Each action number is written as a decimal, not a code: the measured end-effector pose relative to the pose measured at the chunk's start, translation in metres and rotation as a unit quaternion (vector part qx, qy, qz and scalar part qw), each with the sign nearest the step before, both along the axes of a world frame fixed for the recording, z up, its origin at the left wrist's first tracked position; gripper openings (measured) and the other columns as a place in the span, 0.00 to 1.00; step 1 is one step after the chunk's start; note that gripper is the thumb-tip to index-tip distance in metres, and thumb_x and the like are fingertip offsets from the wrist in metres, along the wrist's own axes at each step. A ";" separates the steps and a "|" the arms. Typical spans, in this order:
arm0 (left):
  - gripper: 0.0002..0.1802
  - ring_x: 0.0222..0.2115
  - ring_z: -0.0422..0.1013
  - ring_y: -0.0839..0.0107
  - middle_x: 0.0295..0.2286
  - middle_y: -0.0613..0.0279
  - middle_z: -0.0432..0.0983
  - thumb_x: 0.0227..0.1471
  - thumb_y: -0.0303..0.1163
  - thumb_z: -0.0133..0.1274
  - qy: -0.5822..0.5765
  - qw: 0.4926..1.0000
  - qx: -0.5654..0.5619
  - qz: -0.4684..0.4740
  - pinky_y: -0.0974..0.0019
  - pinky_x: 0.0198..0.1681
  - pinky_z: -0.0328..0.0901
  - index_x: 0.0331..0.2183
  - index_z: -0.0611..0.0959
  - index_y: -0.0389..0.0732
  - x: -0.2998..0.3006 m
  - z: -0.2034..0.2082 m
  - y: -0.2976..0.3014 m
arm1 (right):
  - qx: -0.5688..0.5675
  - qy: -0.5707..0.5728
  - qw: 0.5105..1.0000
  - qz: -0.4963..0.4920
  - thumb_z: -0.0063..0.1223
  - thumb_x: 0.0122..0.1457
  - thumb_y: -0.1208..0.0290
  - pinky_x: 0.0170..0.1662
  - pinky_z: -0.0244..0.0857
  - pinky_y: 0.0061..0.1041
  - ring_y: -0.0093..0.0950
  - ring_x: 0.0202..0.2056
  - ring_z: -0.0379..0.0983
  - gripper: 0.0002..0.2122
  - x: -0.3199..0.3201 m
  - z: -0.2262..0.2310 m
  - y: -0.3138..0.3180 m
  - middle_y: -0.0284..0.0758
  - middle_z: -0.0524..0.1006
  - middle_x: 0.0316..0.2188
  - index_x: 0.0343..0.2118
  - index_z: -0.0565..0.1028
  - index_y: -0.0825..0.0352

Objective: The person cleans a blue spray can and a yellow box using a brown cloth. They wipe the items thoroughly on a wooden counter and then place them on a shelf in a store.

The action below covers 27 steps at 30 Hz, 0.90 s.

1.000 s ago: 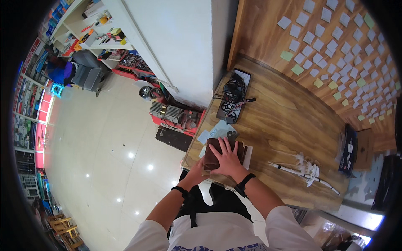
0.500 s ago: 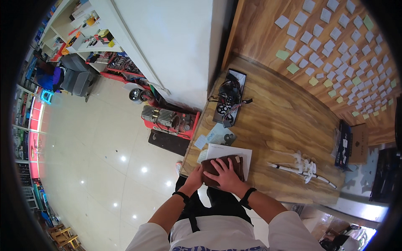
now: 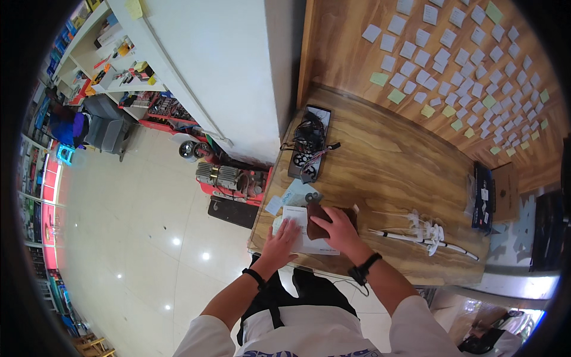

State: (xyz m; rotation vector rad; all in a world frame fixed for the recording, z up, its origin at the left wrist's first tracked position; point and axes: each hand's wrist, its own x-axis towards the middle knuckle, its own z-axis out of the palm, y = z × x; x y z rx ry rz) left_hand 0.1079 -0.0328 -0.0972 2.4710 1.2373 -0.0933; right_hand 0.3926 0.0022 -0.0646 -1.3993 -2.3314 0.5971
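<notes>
My right hand (image 3: 340,231) grips a folded brown cloth (image 3: 315,221) with a small pale tag, its thumb and fingers closed round it. The cloth is over the right part of a flat white booklet or thin box (image 3: 297,215); I cannot tell which it is. On the white thing's left part my left hand (image 3: 281,243) lies flat, fingers stretched out, holding nothing. Both are at the near left edge of the wooden table (image 3: 380,172). Just beyond the white thing are a pale printed sheet (image 3: 295,193) and small dark round pieces (image 3: 312,196).
A black tray (image 3: 310,143) of tangled cables stands at the table's far left. White plastic parts and rods (image 3: 428,235) lie to the right, near a cardboard box (image 3: 505,191). A red compressor (image 3: 232,181) sits on the floor left of the table.
The brown cloth has moved right with my right hand, uncovering the left part of the white thing. My left hand has left the cloth and now lies on the white surface.
</notes>
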 end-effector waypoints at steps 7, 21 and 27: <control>0.60 0.78 0.46 0.45 0.77 0.47 0.50 0.51 0.51 0.73 0.002 0.997 0.057 0.045 0.29 0.69 0.63 0.76 0.62 0.44 0.015 -0.042 -0.014 | -0.034 -0.069 0.997 0.013 0.69 0.52 0.74 0.73 0.46 0.76 0.51 0.76 0.56 0.33 -0.007 -0.040 -0.053 0.47 0.65 0.75 0.65 0.80 0.49; 0.62 0.76 0.48 0.34 0.74 0.32 0.54 0.45 0.49 0.77 -0.053 0.994 0.092 0.007 0.41 0.76 0.56 0.73 0.66 0.35 0.009 -0.062 -0.010 | -0.114 0.103 0.987 0.049 0.71 0.50 0.79 0.73 0.63 0.53 0.52 0.74 0.62 0.38 0.034 -0.026 -0.159 0.50 0.66 0.73 0.68 0.77 0.52; 0.57 0.77 0.49 0.40 0.75 0.40 0.54 0.50 0.44 0.76 0.021 0.994 0.052 0.090 0.44 0.71 0.63 0.74 0.65 0.42 0.039 -0.005 -0.020 | -0.112 0.164 0.976 -0.095 0.72 0.52 0.79 0.70 0.69 0.44 0.53 0.70 0.68 0.37 0.037 0.052 -0.093 0.51 0.68 0.71 0.68 0.75 0.59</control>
